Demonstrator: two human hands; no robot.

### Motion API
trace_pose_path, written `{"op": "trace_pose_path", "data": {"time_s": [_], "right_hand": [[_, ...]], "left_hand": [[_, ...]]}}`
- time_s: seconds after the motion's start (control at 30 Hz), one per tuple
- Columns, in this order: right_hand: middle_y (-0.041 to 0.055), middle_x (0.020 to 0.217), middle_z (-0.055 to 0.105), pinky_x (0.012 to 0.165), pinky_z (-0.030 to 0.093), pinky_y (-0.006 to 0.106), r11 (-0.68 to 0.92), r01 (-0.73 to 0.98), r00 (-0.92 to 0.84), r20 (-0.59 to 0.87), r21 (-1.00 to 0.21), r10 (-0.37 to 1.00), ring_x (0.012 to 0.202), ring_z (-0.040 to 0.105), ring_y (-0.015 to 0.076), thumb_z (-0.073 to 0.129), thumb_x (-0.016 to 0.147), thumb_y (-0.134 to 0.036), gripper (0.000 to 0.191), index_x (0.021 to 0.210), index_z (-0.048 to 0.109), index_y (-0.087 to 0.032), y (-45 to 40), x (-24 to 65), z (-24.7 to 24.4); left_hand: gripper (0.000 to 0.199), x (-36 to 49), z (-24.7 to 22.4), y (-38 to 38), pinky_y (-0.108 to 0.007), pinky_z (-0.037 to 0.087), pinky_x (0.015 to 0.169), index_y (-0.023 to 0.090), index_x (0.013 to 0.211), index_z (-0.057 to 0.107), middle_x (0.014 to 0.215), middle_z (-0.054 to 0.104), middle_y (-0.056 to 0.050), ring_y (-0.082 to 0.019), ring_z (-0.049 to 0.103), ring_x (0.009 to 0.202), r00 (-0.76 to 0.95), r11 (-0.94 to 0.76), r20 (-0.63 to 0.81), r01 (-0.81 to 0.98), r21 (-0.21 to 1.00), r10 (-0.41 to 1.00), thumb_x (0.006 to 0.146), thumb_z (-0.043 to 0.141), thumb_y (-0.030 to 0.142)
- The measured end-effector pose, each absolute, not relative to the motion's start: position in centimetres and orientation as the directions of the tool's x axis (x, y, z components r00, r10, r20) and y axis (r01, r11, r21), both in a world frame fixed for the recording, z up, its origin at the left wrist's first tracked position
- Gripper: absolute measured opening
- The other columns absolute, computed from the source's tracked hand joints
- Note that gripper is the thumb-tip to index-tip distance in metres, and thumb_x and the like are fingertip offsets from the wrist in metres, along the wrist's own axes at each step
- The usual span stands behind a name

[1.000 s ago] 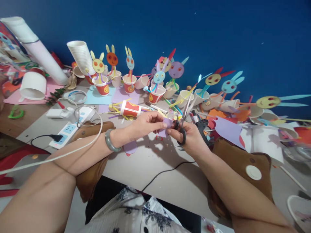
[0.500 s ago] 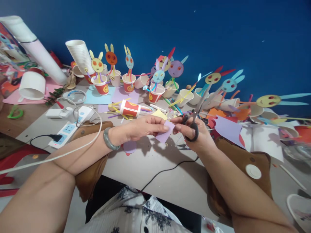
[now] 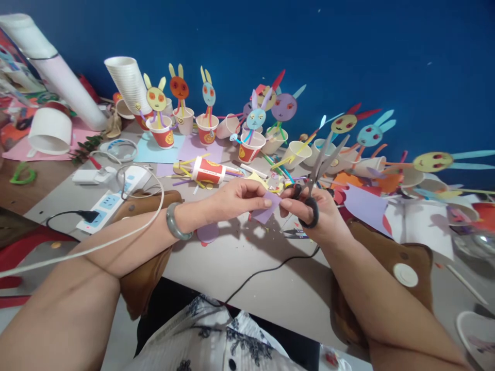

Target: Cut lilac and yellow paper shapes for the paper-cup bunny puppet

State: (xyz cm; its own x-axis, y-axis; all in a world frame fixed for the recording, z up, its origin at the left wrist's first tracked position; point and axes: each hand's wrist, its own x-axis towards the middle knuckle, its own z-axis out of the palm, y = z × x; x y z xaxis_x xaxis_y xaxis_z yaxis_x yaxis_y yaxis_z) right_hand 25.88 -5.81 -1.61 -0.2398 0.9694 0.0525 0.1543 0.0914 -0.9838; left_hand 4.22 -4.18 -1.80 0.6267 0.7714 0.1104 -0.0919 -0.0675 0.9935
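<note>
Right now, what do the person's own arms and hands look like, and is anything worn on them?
Both forearms are bare, no sleeves or gloves. The left hand has a smooth grey-green bangle on its wrist. The right hand shows no ring, watch or band.

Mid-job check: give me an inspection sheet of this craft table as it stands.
Surface: grey table, paper scraps strewn under the hands.
Job's things: purple paper piece pinched between both hands; scissors with blades parted, pointing up and away.
Clutter: rabbit-face paper cups in a row at the back, one red cup lying on its side, stack of white cups, loose coloured paper.
Grippers: left hand pinches the paper; right hand has fingers through the scissor handles and touches the paper's other edge.
Cables: black cable across the table front; white cable over the left arm; power strip.
Surroundings: blue wall; brown cushions under the forearms.
</note>
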Motion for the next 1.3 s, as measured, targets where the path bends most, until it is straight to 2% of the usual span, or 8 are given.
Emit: {"op": "trace_pose_path", "data": {"time_s": [0.3,0.5,0.57,0.7,0.77,0.87,1.07,1.3], "right_hand": [[-0.0014,0.054,0.062,0.053,0.046,0.029,0.016,0.152,-0.249,-0.023,-0.988,0.968,0.052,0.057,0.0153,0.087,0.063,-0.056,0.040,0.070,0.067,-0.021,-6.6,24.8,-1.2],[0.0001,0.058,0.063,0.055,0.044,0.032,0.119,0.339,-0.262,0.027,-0.933,0.965,0.055,0.057,0.0173,0.079,0.070,-0.062,0.042,0.073,0.064,-0.022,-6.5,25.2,-0.4],[0.0023,0.065,0.065,0.060,0.044,0.033,0.266,0.492,-0.306,0.121,-0.829,0.944,0.061,0.058,0.0190,0.076,0.073,-0.060,0.040,0.073,0.064,-0.022,-6.1,25.9,0.5],[0.0046,0.066,0.063,0.072,0.038,0.037,0.539,0.726,-0.447,0.303,-0.427,0.842,0.068,0.057,0.0217,0.078,0.072,-0.057,0.043,0.066,0.055,-0.021,-5.4,27.7,2.3],[0.0029,0.060,0.057,0.071,0.035,0.036,0.579,0.757,-0.518,0.262,-0.303,0.814,0.063,0.053,0.0203,0.076,0.075,-0.057,0.045,0.062,0.050,-0.022,-5.2,28.7,3.0],[0.0020,0.058,0.053,0.072,0.034,0.035,0.610,0.763,-0.592,0.146,-0.215,0.792,0.063,0.049,0.0198,0.072,0.078,-0.056,0.045,0.062,0.047,-0.022,-5.4,29.6,3.5],[0.0021,0.056,0.052,0.071,0.033,0.035,0.615,0.757,-0.617,0.067,-0.219,0.784,0.059,0.046,0.0186,0.067,0.083,-0.056,0.046,0.059,0.048,-0.022,-5.7,29.7,3.7],[0.0003,0.054,0.053,0.070,0.033,0.035,0.639,0.722,-0.644,0.081,-0.264,0.761,0.058,0.045,0.0168,0.072,0.081,-0.048,0.042,0.060,0.048,-0.021,-5.7,29.5,3.5]], "left_hand": [[0.021,4.2,-1.6,-4.6,-0.023,0.045,0.063,0.012,0.078,0.063,0.068,0.062,0.000,-0.009,0.057,0.063,0.612,-0.022,0.053,-0.058,0.998,0.789,0.082,0.072,0.030],[0.023,4.4,-1.8,-4.5,-0.023,0.044,0.061,0.011,0.078,0.065,0.068,0.063,-0.001,-0.008,0.057,0.062,0.579,0.026,0.052,-0.126,0.992,0.814,0.079,0.076,0.032],[0.025,4.4,-1.8,-4.4,-0.024,0.046,0.063,0.011,0.077,0.065,0.068,0.065,-0.002,-0.009,0.058,0.063,0.561,0.017,0.075,-0.156,0.988,0.825,0.079,0.076,0.033],[0.025,4.3,-1.6,-4.4,-0.025,0.047,0.064,0.012,0.075,0.066,0.065,0.065,-0.002,-0.010,0.059,0.063,0.532,-0.028,0.121,-0.180,0.983,0.838,0.080,0.075,0.034],[0.025,4.2,-1.6,-4.4,-0.025,0.048,0.065,0.012,0.073,0.065,0.066,0.066,-0.003,-0.010,0.060,0.064,0.530,-0.054,0.131,-0.158,0.986,0.838,0.081,0.074,0.034],[0.020,4.1,-1.6,-4.4,-0.024,0.048,0.064,0.012,0.074,0.066,0.066,0.066,-0.003,-0.010,0.060,0.063,0.529,-0.079,0.127,-0.114,0.990,0.839,0.081,0.073,0.029],[0.011,4.2,-2.2,-4.3,-0.023,0.050,0.063,0.011,0.080,0.070,0.068,0.068,-0.003,-0.010,0.062,0.063,0.536,-0.069,0.107,-0.091,0.993,0.838,0.079,0.072,0.022],[0.015,4.3,-2.4,-4.3,-0.026,0.054,0.066,0.011,0.085,0.073,0.073,0.073,-0.006,-0.013,0.068,0.068,0.568,0.018,0.067,-0.142,0.990,0.820,0.075,0.077,0.022]]}}
